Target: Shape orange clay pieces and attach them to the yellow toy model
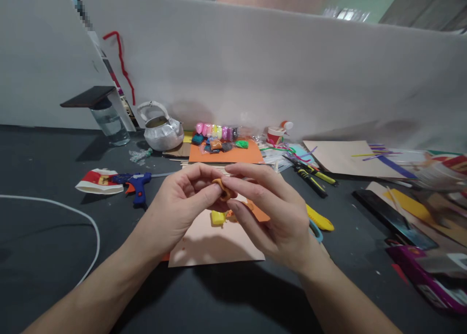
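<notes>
A small lump of orange-brown modelling clay (225, 192), curled with a dark hollow, is held up in the middle of the head view. My left hand (186, 198) pinches it between thumb and fingers. From the other side, my right hand (272, 205) has its fingertips against the lump's upper right edge, the fingers bent and close together. Below both hands lies a pale paper sheet (215, 249). On it sit a yellow block of clay (218, 218) and some orange pieces, which my right hand partly covers.
At left lie a blue glue gun (138, 185) and a white cable (95, 227). Farther back stand a silver kettle (163, 132) and a water jar (112, 125). Pliers (310, 178), a yellow cutter (320, 219), a dark phone (394, 219) and a purple tool (426, 280) lie at right.
</notes>
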`<state>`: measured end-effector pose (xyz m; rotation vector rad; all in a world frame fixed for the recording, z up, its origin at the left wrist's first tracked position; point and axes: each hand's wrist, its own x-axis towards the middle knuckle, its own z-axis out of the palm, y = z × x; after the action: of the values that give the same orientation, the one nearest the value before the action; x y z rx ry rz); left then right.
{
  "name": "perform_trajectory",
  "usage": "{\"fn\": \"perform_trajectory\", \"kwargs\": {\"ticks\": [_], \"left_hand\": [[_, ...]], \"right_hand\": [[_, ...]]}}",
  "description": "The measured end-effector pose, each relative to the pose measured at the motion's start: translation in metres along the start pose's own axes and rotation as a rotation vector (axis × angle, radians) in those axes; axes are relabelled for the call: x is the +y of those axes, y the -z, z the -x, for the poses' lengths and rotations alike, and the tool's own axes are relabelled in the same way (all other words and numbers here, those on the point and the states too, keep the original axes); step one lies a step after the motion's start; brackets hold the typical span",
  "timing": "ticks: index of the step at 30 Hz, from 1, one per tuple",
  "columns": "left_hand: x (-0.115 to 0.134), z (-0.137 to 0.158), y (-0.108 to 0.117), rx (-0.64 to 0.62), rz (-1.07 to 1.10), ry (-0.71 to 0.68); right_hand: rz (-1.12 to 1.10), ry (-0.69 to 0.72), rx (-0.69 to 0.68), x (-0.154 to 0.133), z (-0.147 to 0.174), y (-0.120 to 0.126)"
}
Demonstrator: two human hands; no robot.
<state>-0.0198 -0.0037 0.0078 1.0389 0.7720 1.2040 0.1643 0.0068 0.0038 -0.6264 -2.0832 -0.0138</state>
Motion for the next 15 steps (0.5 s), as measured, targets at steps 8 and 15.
{"fn": "perform_trajectory", "kwargs": {"ticks": [8,15], "left_hand": [[-0.0026,-0.0016,0.0006,0.026,0.045,0.044],[-0.0023,-0.0005,-0.0016,0.035,0.041,0.051]], "right_hand": [[-0.018,0.002,-0.004,0.0039,0.0002,-0.0034],[-0.016,0.009,0.003,0.0058,0.0002,-0.003]]}}
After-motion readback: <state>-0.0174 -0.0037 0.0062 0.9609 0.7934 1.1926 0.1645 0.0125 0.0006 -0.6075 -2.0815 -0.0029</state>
